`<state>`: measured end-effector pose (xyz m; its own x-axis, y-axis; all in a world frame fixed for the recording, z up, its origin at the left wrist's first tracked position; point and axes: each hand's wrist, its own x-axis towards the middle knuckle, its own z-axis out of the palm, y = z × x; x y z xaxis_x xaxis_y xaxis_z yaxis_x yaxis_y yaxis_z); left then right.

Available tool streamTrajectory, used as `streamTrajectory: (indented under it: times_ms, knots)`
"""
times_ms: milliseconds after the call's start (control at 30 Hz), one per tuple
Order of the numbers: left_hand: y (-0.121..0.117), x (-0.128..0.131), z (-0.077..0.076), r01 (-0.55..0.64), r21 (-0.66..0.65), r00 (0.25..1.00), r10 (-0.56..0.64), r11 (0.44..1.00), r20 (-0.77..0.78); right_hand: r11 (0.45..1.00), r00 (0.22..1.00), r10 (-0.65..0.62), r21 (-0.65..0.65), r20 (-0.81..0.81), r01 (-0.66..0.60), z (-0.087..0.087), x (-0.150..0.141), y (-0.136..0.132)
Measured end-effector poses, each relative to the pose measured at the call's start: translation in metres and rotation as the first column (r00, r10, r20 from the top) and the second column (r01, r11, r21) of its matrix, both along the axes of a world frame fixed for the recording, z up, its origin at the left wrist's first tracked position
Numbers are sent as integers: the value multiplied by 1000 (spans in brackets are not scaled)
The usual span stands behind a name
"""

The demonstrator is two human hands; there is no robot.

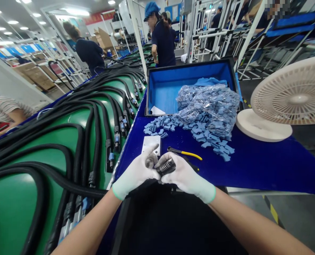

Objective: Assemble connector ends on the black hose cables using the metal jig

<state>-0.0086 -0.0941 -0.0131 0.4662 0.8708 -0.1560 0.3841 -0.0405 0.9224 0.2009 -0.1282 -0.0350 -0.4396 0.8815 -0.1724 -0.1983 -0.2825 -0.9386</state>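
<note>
Hands: on my remote feed, the left hand [135,173] and right hand [185,177], in white gloves with green cuffs, are together at the near edge of the desk, clamped from either side on one part

Held part: a short black ribbed cylindrical cable fitting [166,167] sits between the hands, with its ribs showing between the gloves

Grey piece: a small grey piece [149,162] lies against the left glove at the fitting's left end; I cannot confirm its exact form

Nearest items: a white rectangular plate [151,141] lies just beyond the left hand, and yellow-handled pliers [184,153] lie just beyond the right hand

Desk: a blue-covered desk [253,166] carries these items

Blue stock: loose pale-blue foam pieces [200,139] spread from a clear plastic bag of the same pieces [208,109]

Case: an open black case with blue lining [189,71] stands behind the bag and holds a blue cloth [209,82]

Right side: a cream plastic fan [293,95] stands beside the desk

Left side: black corrugated cable harnesses [96,148] lie in rows on a green board [14,202]

Personnel: two co-workers in navy uniforms [164,46] [89,53] stand beyond the board
</note>
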Motion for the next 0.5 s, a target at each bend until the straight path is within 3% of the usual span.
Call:
streamTrajectory:
  times_ms: [67,133,200,233,267,300,333,367,400,433,467,500]
  knots:
    - [2,2,5,18,-20,998,-19,1000,-61,999,999,13,42,31,-14,4,1,-1]
    - [-7,1,11,-40,163,981,70,986,-181,998,998,-22,64,55,19,7,3,-1]
    - [-23,-4,12,-125,380,944,228,917,-240,984,985,-172,51,-23,173,6,2,-4]
    - [-32,-7,10,-172,396,933,278,902,-227,963,959,-264,22,-101,267,5,1,-7]
    - [-40,-10,7,-225,327,942,291,918,-169,941,928,-332,1,-171,337,4,-2,-10]
    - [-47,-14,2,-288,176,953,300,941,-45,932,911,-353,6,-211,363,2,-4,-13]
    - [-51,-17,-2,-355,-19,925,354,935,137,948,933,-297,55,-204,314,1,-7,-15]
    - [-54,-20,-5,-412,-213,820,462,886,337,972,976,-160,147,-147,182,0,-8,-14]
    - [-53,-23,-6,-433,-372,645,571,821,509,964,999,13,265,-48,0,0,-9,-9]
    - [-51,-25,-6,-435,-479,443,644,762,623,911,985,147,376,92,-171,-1,-8,0]
    - [-47,-28,-3,-436,-534,282,673,725,684,836,948,189,463,258,-293,-2,-5,14]
    - [-41,-30,2,-443,-544,200,669,713,715,767,904,124,539,410,-350,-4,-1,32]
